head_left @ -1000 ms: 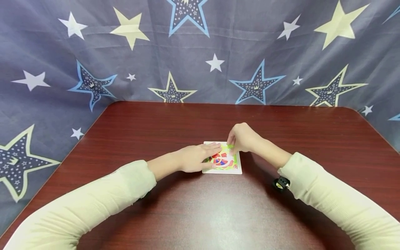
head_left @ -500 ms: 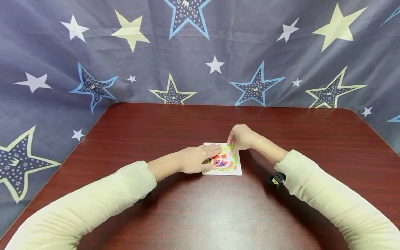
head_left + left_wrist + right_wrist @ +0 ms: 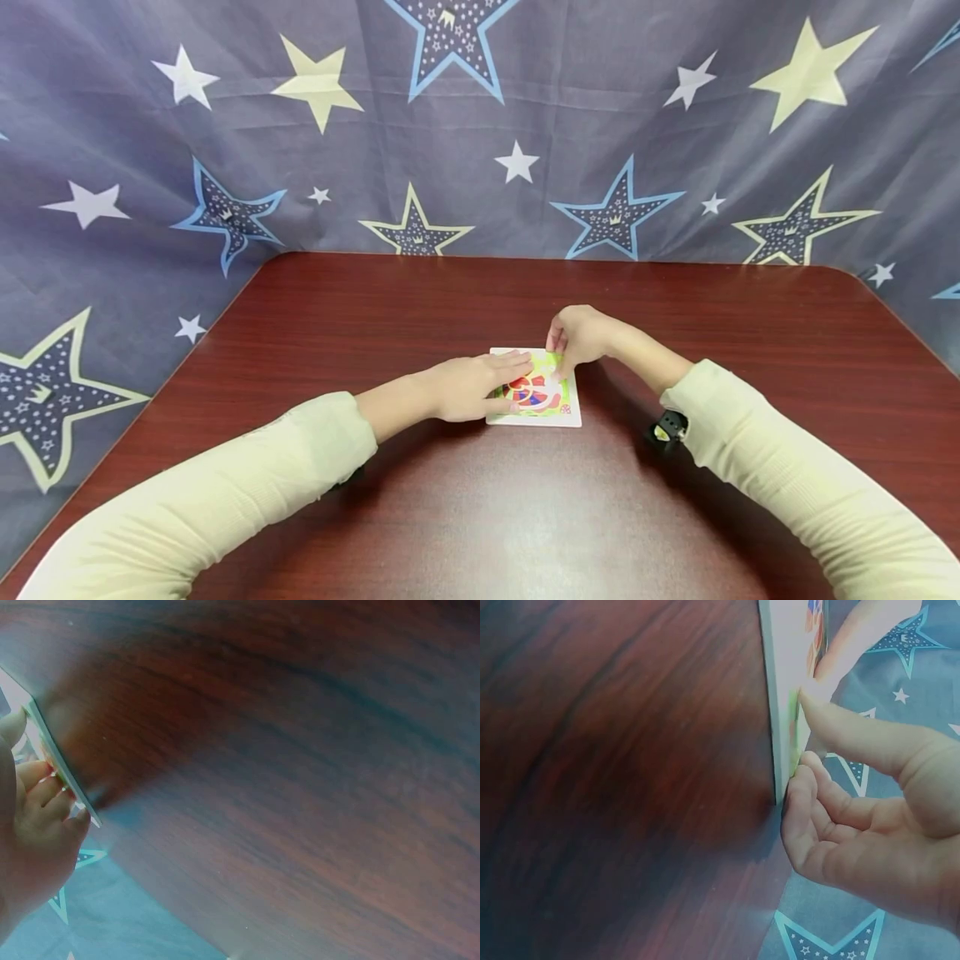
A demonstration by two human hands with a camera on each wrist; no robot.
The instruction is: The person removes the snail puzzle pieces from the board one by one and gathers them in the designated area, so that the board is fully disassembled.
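A thin square picture puzzle with a white border lies flat on the table; its picture shows red, blue, yellow and green. My left hand rests on its left part, fingers straight and spread, hiding some of the picture. My right hand is at the far right corner. In the right wrist view its thumb and curled fingers pinch a green puzzle piece at the board's surface. The left wrist view catches the left hand over the board's edge.
The dark red wooden table spreads around the board, with glare near the front. A grey-blue star-patterned cloth hangs behind and at the sides. A black strapped device sits under the right sleeve.
The whole head view has shifted slightly down. My right forearm has swung a little inward, while its fingers stay at the same corner. My left hand keeps its place on the board.
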